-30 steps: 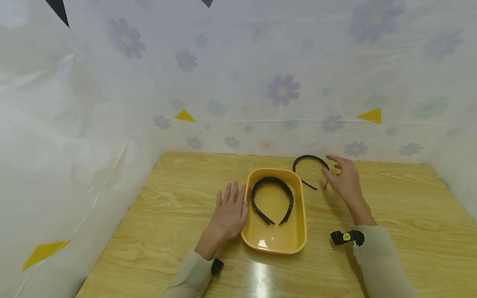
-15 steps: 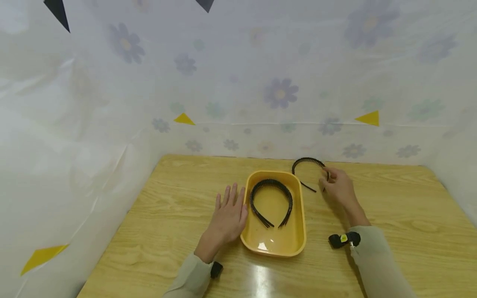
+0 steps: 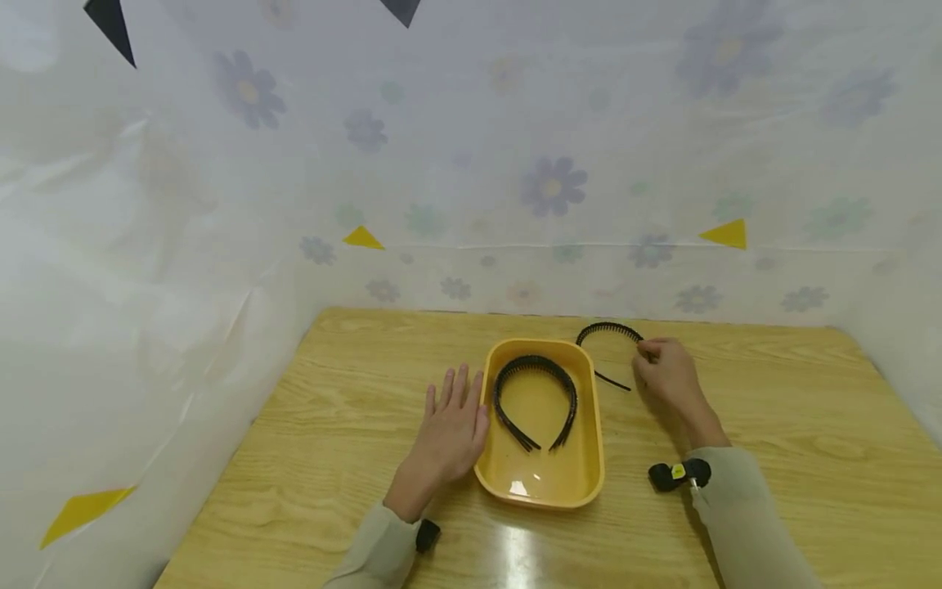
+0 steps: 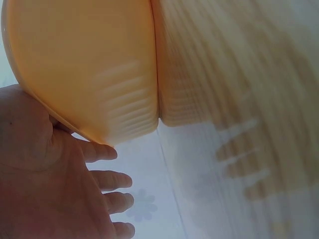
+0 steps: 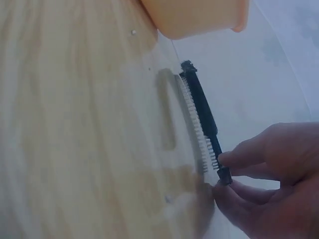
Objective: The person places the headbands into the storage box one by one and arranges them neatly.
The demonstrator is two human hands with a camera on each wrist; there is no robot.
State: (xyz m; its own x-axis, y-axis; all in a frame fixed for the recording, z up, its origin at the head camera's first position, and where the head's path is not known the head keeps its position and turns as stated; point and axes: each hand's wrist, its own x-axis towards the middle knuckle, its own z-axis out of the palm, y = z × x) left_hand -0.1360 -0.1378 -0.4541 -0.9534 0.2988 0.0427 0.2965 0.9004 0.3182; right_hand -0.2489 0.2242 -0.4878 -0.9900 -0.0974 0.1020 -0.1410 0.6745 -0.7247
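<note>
A black toothed headband [image 3: 609, 326] lies behind and right of a yellow plastic tray [image 3: 598, 458]. My right hand [image 3: 671, 378] pinches the headband's right side between thumb and fingers, and hides that end. In the right wrist view the headband [image 5: 201, 107] is edge-on, close over the table, with the fingertips at its near end. Inside the tray, several similar black headbands [image 3: 536, 361] lie nested together. My left hand [image 3: 450, 429] rests against the tray's left side with fingers straight and spread; in the left wrist view its thumb side is at the tray's rim.
The wood-grain table [image 3: 331, 458] runs back to a white, flower-printed sheet [image 3: 441, 188], which also hangs at the sides. Yellow triangles [image 3: 727, 234] are stuck on the sheet. A black wrist strap [image 3: 680, 474] sits at the right sleeve.
My right hand has come in to the headband and closed its thumb and fingers on the right side. The headband has shifted slightly. The left hand and tray stay put.
</note>
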